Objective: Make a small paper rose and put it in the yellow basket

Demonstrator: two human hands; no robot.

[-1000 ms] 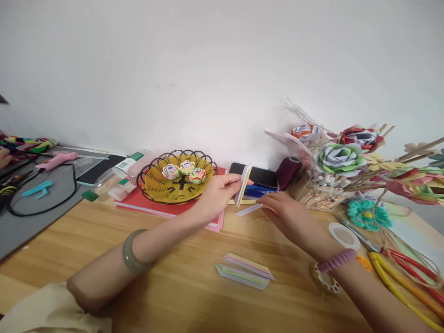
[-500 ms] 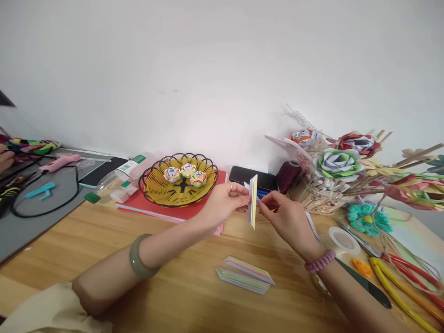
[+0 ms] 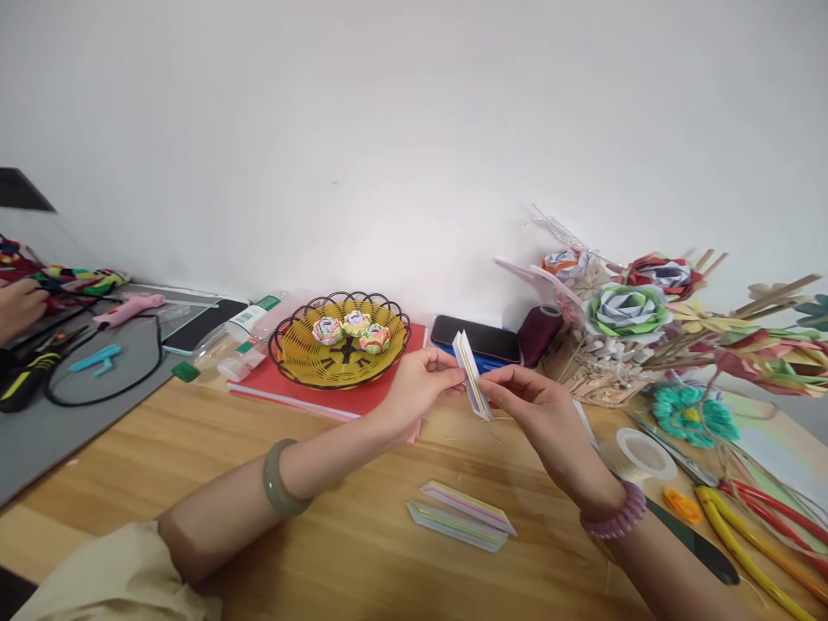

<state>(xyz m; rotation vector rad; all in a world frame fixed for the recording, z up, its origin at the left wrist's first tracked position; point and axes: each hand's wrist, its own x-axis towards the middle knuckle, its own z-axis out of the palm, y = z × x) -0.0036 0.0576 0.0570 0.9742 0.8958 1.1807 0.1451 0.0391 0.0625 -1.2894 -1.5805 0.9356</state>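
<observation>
Above the wooden table, my left hand (image 3: pixel 423 379) pinches a folded paper strip (image 3: pixel 472 377), white with yellow lines and slanted ends, from its left side. My right hand (image 3: pixel 527 401) has its thumb and index finger closed on the strip's right edge. A thin thread (image 3: pixel 497 423) trails near the strip's lower end. On the table below lie two similar strips, a pink-lined folded paper strip (image 3: pixel 469 507) and a green-lined folded paper strip (image 3: pixel 456 528), side by side.
Left of my hands, a yellow woven basket (image 3: pixel 304 366) holds paper flowers on red paper (image 3: pixel 252 386). Bottles (image 3: pixel 216 341) lie beside it. To the right are a spool (image 3: pixel 643 454), pliers (image 3: pixel 718 526) and paper roses (image 3: pixel 627 309). At far left is another person's hand (image 3: pixel 22 306).
The held strip has turned, tilting its top leftward and showing its layered folds. The view has shifted slightly, bringing more of the other person's hand into sight.
</observation>
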